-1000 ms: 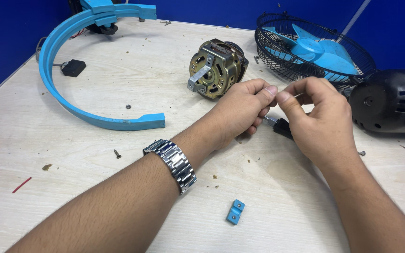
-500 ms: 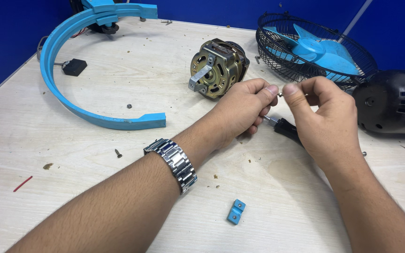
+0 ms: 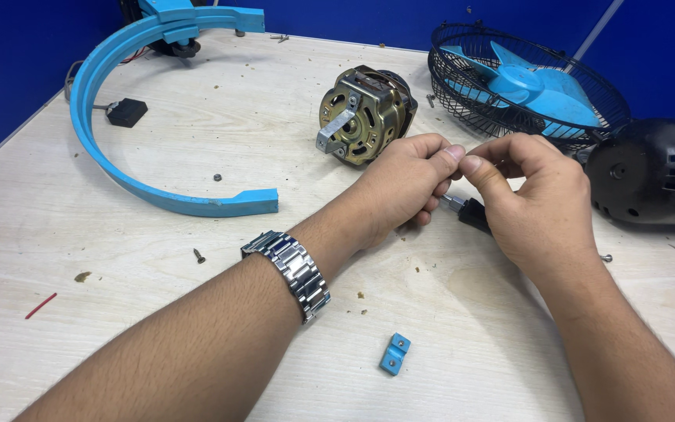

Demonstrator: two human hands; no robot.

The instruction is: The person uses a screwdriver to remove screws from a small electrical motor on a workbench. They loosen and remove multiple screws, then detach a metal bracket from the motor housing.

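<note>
Pinching fingertips together, left hand [image 3: 404, 184], right hand [image 3: 537, 199] gripping screwdriver [image 3: 466, 209].

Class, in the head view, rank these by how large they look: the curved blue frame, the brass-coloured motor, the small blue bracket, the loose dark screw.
1. Curved blue frame
2. Brass-coloured motor
3. Small blue bracket, though it is nearer the camera
4. Loose dark screw

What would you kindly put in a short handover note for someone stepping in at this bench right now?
Left hand: fingertips pinched against the right's; anything between them is too small to tell.
Right hand: closed around a black-handled screwdriver, tip toward the left hand.
Fan motor lies bare on the table, behind the hands.
Fan guard with blue blade and black motor housing lie far right.
Blue curved frame left; small blue bracket near; loose screw.
</note>
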